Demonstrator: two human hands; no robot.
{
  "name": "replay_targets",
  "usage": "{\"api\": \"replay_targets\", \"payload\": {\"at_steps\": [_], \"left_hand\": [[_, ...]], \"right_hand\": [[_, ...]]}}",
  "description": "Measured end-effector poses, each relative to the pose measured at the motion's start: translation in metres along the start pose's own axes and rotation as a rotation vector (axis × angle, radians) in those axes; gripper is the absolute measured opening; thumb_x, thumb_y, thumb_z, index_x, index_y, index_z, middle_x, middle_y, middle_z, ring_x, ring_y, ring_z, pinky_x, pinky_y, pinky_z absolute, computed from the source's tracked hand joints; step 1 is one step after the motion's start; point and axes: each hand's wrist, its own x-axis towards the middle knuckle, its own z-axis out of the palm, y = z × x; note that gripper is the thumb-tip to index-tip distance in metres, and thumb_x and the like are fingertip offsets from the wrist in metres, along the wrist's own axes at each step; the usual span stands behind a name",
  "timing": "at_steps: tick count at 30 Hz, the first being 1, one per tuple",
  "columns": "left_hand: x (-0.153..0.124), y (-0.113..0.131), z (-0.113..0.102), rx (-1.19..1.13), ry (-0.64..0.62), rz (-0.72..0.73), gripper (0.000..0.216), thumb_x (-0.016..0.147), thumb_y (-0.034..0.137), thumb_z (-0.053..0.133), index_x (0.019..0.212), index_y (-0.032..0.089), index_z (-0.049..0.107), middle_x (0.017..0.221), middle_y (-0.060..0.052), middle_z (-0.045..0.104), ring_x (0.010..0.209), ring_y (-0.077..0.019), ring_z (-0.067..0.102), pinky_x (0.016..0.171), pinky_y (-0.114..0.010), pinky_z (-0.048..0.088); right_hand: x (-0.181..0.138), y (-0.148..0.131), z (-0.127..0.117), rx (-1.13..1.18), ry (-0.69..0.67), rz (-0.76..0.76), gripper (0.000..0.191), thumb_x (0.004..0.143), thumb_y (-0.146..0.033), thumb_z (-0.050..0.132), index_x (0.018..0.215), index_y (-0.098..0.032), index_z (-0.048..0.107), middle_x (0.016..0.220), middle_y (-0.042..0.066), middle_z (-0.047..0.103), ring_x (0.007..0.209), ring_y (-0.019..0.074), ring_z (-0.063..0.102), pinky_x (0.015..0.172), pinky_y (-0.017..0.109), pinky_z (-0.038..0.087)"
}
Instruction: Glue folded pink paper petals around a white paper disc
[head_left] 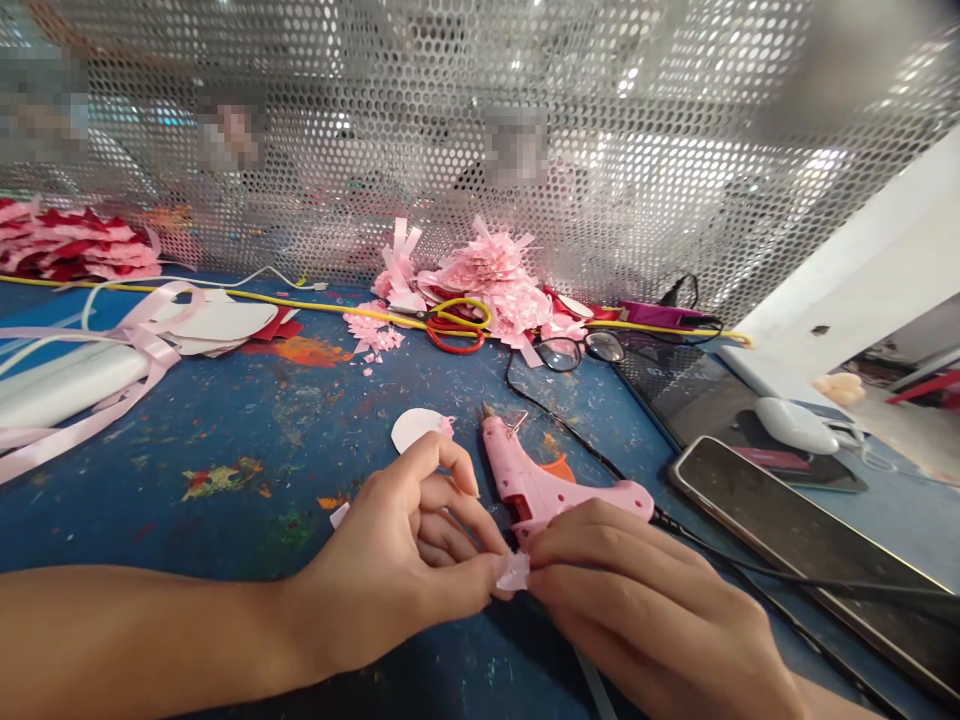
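Observation:
Between my two hands is a small pale pink piece (514, 572), perhaps ribbon or fabric, partly covered by fingertips. My left hand (412, 545) pinches its left side with thumb and a finger, the index finger curled above. On its right edge, the fingertips of my right hand (645, 595) are closed. Just beyond the hands lies a pink hot glue gun (536, 480) on its side, nozzle pointing away. A white petal-shaped piece (416, 430) with a bit of pink on it rests behind my left hand.
Scissors (457, 325) lie by a pink ruffled pile (487, 275) and eyeglasses (562, 352). Pink ribbon (97, 430) loops around a white roll (75, 385) at left. A phone (810, 550) and black cable (570, 435) are at right. Perforated metal (337, 190) stands behind the blue table (247, 540).

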Motion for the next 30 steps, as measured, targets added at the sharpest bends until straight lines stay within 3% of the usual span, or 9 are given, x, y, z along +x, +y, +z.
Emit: {"api": "replay_targets", "payload": {"at_steps": [7,12,17,21,30], "left_hand": [[-0.001,0.0,0.001,0.014,-0.002,0.019,0.04,0.068,0.009,0.068,0.081,0.022,0.033,0.071,0.004,0.069,0.055,-0.0062,0.061,0.053,-0.014,0.047],[0.0,-0.001,0.003,0.04,-0.015,0.071,0.036,0.071,0.011,0.068,0.082,0.022,0.035,0.073,0.004,0.07,0.06,-0.0071,0.064,0.058,-0.015,0.05],[-0.001,-0.003,-0.003,0.337,0.001,0.37,0.018,0.077,0.009,0.061,0.084,0.021,0.051,0.081,0.004,0.069,0.069,-0.0064,0.064,0.065,-0.014,0.051],[-0.001,-0.002,-0.01,0.623,-0.033,0.634,0.019,0.074,0.002,0.063,0.083,0.019,0.062,0.079,0.003,0.07,0.069,-0.0057,0.063,0.065,-0.011,0.048],[0.0,0.003,-0.012,0.6,-0.165,0.724,0.013,0.077,0.002,0.062,0.08,0.013,0.068,0.078,-0.003,0.073,0.075,-0.0101,0.068,0.074,-0.015,0.051]], "right_hand": [[0.004,-0.004,0.001,0.044,0.019,0.049,0.023,0.077,0.003,0.056,0.087,-0.017,0.06,0.079,0.003,0.068,0.074,0.0109,0.064,0.07,0.021,0.055],[0.001,-0.005,0.005,0.159,0.099,0.156,0.028,0.076,0.002,0.057,0.088,-0.022,0.048,0.076,-0.001,0.067,0.069,0.0095,0.065,0.063,0.02,0.055],[-0.005,-0.005,0.007,0.209,0.148,0.247,0.03,0.077,-0.001,0.057,0.09,-0.024,0.044,0.075,-0.002,0.066,0.068,0.0113,0.065,0.063,0.024,0.056],[-0.005,-0.006,0.005,0.24,0.134,0.242,0.029,0.078,-0.001,0.056,0.091,-0.025,0.045,0.076,-0.002,0.065,0.068,0.0109,0.065,0.064,0.024,0.057],[-0.004,-0.006,0.003,0.205,0.088,0.22,0.027,0.079,-0.004,0.06,0.092,-0.024,0.047,0.077,-0.002,0.065,0.07,0.0098,0.065,0.065,0.021,0.056]]}}
